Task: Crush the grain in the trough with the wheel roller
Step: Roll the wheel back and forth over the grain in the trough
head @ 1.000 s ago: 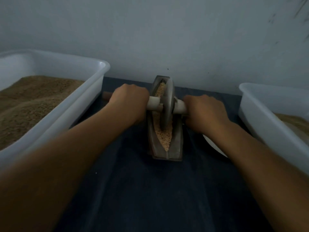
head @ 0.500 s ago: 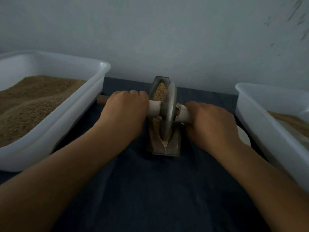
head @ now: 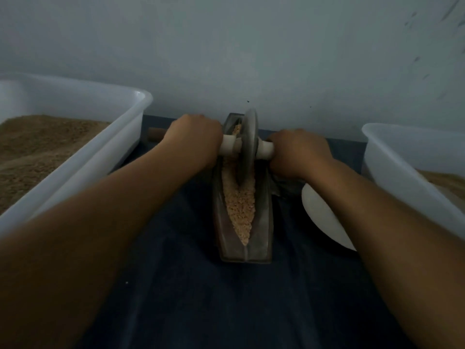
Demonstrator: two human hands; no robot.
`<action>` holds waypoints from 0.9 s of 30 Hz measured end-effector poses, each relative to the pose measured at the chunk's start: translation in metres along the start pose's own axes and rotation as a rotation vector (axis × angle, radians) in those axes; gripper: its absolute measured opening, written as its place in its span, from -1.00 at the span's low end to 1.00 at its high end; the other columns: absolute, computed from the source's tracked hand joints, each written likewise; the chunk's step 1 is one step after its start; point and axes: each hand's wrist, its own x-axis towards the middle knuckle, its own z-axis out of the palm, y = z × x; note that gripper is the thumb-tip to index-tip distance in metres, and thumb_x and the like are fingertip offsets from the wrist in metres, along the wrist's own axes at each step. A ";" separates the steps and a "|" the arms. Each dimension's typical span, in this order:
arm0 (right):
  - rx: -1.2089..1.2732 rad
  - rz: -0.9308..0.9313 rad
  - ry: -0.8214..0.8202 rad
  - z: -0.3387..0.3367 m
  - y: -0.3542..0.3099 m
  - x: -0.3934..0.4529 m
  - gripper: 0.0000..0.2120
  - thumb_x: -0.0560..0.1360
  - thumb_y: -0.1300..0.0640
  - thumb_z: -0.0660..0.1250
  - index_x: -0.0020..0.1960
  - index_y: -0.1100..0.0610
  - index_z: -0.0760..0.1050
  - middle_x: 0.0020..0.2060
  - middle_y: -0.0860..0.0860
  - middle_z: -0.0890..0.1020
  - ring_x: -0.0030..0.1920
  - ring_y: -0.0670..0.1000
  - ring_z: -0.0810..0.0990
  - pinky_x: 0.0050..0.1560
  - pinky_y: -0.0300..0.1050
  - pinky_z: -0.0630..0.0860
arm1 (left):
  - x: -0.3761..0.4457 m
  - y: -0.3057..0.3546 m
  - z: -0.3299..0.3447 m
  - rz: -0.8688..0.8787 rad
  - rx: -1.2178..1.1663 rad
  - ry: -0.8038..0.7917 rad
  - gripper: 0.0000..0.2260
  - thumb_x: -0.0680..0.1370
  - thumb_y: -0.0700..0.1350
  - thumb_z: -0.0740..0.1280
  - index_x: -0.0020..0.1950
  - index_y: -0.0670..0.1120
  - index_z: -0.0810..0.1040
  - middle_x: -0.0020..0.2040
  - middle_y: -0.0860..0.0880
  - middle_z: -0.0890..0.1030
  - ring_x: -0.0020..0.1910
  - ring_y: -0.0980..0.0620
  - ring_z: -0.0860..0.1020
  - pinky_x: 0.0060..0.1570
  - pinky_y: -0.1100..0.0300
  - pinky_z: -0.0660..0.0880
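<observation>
1. Currently your left hand (head: 195,139) and right hand (head: 298,152) each wrap round an end of the axle, either side of the wheel roller (head: 247,147); fingers curled tight on the handle.
2. The wheel stands upright in the trough (head: 242,197), toward its far end near the wall. Grain (head: 239,205) fills the groove from the wheel to the trough's near tip, pale and coarse.
3. Left of the trough sits a white tub (head: 100,157) of brown meal; right of it a second tub (head: 392,157), and a white dish (head: 324,217) just beside the trough under your right forearm.
4. Risks, as judged:
   - Uneven push on one hand tilts the wheel — it could climb out of the groove.
   - A fast pull toward the near tip may spill grain over the trough's edge onto the dark cloth (head: 201,298).
   - Nothing visibly holds the trough — it may slide on the cloth.
</observation>
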 end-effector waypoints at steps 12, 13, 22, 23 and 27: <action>-0.036 -0.009 0.028 -0.003 -0.002 -0.002 -0.79 0.42 -0.06 0.35 0.03 -0.07 0.58 -0.06 0.00 0.64 -0.17 0.08 0.57 -0.42 -0.22 0.16 | 0.000 -0.003 0.001 0.028 0.074 -0.015 -0.71 0.51 -0.03 0.38 0.17 -0.11 0.50 0.05 -0.10 0.60 -0.07 -0.06 0.56 -0.14 0.10 0.40; -0.033 -0.005 0.049 -0.003 -0.003 -0.008 -0.81 0.41 -0.05 0.36 0.01 -0.06 0.58 -0.09 -0.01 0.64 -0.20 0.07 0.54 -0.42 -0.22 0.14 | -0.006 -0.002 0.001 0.021 0.053 -0.020 -0.72 0.51 -0.03 0.39 0.17 -0.11 0.50 0.05 -0.10 0.60 -0.10 -0.05 0.54 -0.14 0.09 0.41; 0.035 -0.002 0.177 -0.005 -0.011 -0.070 -0.80 0.40 -0.10 0.39 0.01 -0.11 0.53 -0.21 -0.07 0.61 -0.28 0.04 0.50 -0.38 -0.15 0.19 | -0.061 0.007 -0.006 0.021 0.040 0.092 -0.72 0.51 -0.03 0.38 0.16 -0.07 0.42 0.01 -0.08 0.57 -0.14 -0.02 0.47 -0.17 0.11 0.35; 0.031 -0.013 0.192 -0.007 -0.012 -0.076 -0.80 0.41 -0.09 0.38 0.01 -0.11 0.52 -0.22 -0.08 0.60 -0.28 0.03 0.50 -0.39 -0.15 0.16 | -0.067 0.008 -0.004 0.025 0.035 0.115 -0.72 0.51 -0.03 0.38 0.15 -0.07 0.41 0.01 -0.08 0.57 -0.13 -0.03 0.50 -0.18 0.11 0.35; -0.058 -0.041 0.298 -0.021 -0.019 -0.099 -0.82 0.36 -0.05 0.41 -0.05 -0.07 0.53 -0.26 -0.09 0.60 -0.28 0.05 0.56 -0.43 -0.15 0.00 | -0.089 0.006 0.004 0.027 -0.036 0.222 -0.71 0.48 -0.01 0.39 0.09 -0.05 0.37 -0.03 -0.05 0.59 -0.11 -0.06 0.58 -0.21 0.11 0.40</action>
